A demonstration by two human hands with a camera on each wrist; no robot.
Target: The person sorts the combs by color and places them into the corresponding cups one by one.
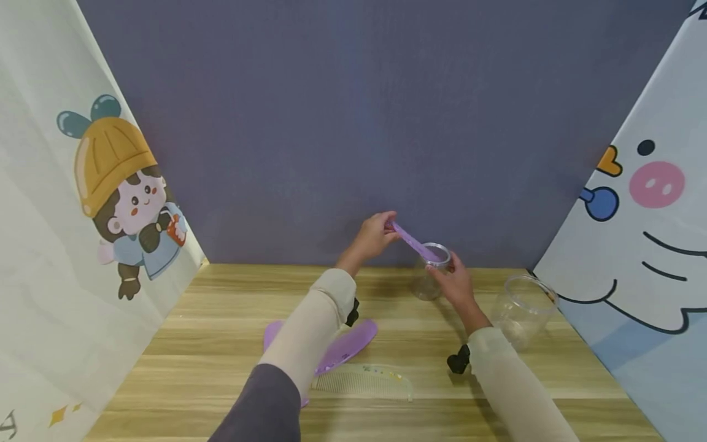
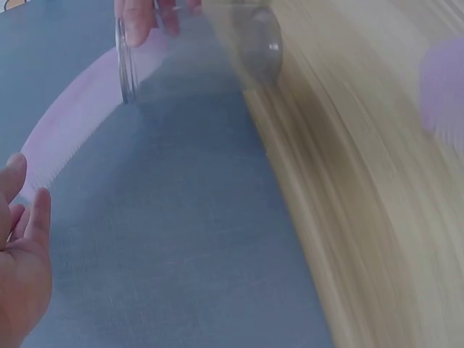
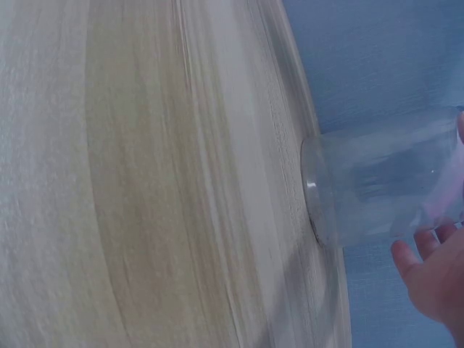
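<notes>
My left hand (image 1: 374, 236) pinches one end of a purple comb (image 1: 410, 239), whose fine teeth show in the left wrist view. The comb slants down to the right, its other end inside the mouth of a clear jar (image 1: 426, 286). Near the rim, my right hand (image 1: 457, 283) grips this jar, with fingers and thumb on opposite sides. In the right wrist view the jar (image 3: 391, 177) has its base on or very close to the tabletop; contact is hard to tell. A purple patch of the comb shows through its wall.
Purple combs (image 1: 353, 344) lie on the wooden table (image 1: 221, 331), partly hidden under my left forearm. In front of them is a pale green comb (image 1: 364, 382) with a flowered spine. Another clear jar (image 1: 521, 313) stands at the right. A dark panel (image 1: 353, 123) rises behind.
</notes>
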